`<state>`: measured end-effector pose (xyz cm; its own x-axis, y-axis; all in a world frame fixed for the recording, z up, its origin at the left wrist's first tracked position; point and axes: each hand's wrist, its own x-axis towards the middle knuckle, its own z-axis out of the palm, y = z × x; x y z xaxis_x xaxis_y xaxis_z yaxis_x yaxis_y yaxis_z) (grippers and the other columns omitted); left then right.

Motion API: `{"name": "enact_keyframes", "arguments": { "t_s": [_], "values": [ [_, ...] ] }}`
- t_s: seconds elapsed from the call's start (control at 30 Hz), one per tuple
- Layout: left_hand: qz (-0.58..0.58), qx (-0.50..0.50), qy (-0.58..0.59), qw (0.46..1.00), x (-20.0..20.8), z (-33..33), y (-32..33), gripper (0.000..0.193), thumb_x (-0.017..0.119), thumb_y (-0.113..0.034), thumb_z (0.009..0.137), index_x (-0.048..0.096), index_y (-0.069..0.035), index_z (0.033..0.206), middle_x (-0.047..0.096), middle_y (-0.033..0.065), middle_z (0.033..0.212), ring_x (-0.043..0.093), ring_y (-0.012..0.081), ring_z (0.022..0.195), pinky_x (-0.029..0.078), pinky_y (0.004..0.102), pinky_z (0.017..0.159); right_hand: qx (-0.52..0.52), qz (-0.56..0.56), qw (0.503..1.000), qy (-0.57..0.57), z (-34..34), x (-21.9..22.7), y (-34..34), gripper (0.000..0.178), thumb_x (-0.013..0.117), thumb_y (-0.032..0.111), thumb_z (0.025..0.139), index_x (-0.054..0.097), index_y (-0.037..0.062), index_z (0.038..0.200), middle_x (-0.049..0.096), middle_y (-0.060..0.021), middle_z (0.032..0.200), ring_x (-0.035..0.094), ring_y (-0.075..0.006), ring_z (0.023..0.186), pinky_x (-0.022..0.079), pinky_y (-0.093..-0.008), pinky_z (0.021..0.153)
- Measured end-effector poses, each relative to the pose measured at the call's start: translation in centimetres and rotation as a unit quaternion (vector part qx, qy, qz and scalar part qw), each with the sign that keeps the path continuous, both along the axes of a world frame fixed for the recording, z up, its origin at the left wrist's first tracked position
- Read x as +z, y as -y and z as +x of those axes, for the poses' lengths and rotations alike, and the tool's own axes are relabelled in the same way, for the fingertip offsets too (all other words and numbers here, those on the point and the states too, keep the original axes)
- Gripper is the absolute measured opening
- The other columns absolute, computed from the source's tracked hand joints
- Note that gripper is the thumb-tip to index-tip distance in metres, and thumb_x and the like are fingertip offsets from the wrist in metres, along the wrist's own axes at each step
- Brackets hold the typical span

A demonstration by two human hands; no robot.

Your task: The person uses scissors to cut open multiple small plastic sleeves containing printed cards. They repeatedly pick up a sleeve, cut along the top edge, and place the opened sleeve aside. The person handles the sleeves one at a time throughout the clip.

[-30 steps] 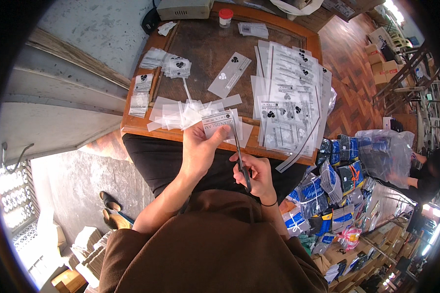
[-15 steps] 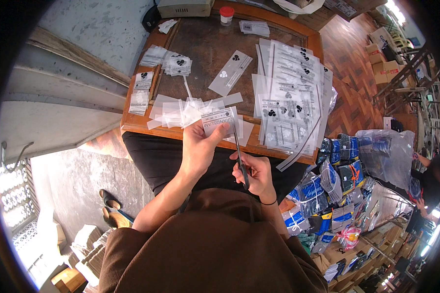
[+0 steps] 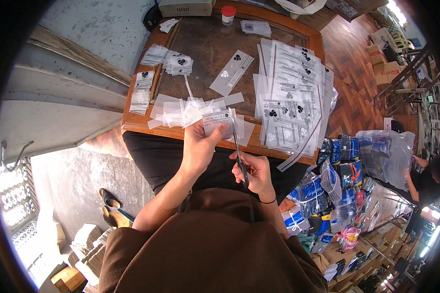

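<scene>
Looks like the trimming step to me: left hand (image 3: 199, 149) is pinching a printed plastic piece (image 3: 215, 118) with the thumb on top, and the right hand (image 3: 255, 172) has its fingers curled through the handles of the scissors (image 3: 237, 146). The blades are up against the piece's right side, though I can't tell how far apart they are. I'd say the next move calls for a steady left thumb and a straight snip along that edge, clear of the print.

The piece itself is thin, see-through and roughly rectangular, with dark lettering and a pale strip down its right side. It's held up over the near edge of the desk (image 3: 205, 44), just right of some loose clear offcuts (image 3: 168, 112). Bigger printed sheets (image 3: 288, 97) are piled further right.
</scene>
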<state>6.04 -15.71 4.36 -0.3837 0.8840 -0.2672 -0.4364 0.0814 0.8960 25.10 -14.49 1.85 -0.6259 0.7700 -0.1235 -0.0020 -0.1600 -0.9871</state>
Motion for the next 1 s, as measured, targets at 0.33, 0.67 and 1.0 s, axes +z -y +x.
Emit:
{"name": "enact_keyframes", "arguments": {
  "t_s": [0.33, 0.67, 1.0],
  "values": [
    [-0.071, -0.009, -0.090, 0.993, -2.5, -1.0, -0.1, 0.018, 0.070, -0.009, 0.095, 0.072, 0.006, 0.105, 0.076, 0.0082, 0.092, 0.069, 0.0111, 0.082, 0.057, 0.0291, 0.075, -0.007, -0.103, 0.995, 0.007, -1.1, -1.7, 0.6, 0.026, 0.077, 0.011, 0.093, 0.068, -0.0047, 0.112, 0.060, 0.0002, 0.063, 0.055, -0.0058, 0.051, 0.043, -0.0224, 0.049],
    [-0.101, -0.025, -0.337, 0.936, -0.5, -1.6, -0.7, 0.024, 0.076, -0.015, 0.090, 0.072, 0.005, 0.104, 0.077, 0.0146, 0.088, 0.073, 0.0153, 0.078, 0.056, 0.0334, 0.070, -0.051, -0.159, 0.986, -0.009, -1.0, -2.6, 0.5, 0.026, 0.069, 0.015, 0.099, 0.066, -0.0062, 0.115, 0.060, -0.0027, 0.068, 0.056, -0.0078, 0.055, 0.045, -0.0232, 0.051],
    [-0.057, 0.057, -0.322, 0.943, -0.6, -7.5, -0.7, 0.019, 0.081, -0.008, 0.085, 0.071, 0.002, 0.097, 0.075, 0.0076, 0.087, 0.067, 0.0089, 0.077, 0.055, 0.0266, 0.070, -0.054, -0.130, 0.990, -0.005, -0.9, -1.7, 0.7, 0.026, 0.071, 0.006, 0.096, 0.066, -0.0041, 0.120, 0.059, -0.0007, 0.068, 0.055, -0.0070, 0.055, 0.046, -0.0228, 0.051]
  ]
}}
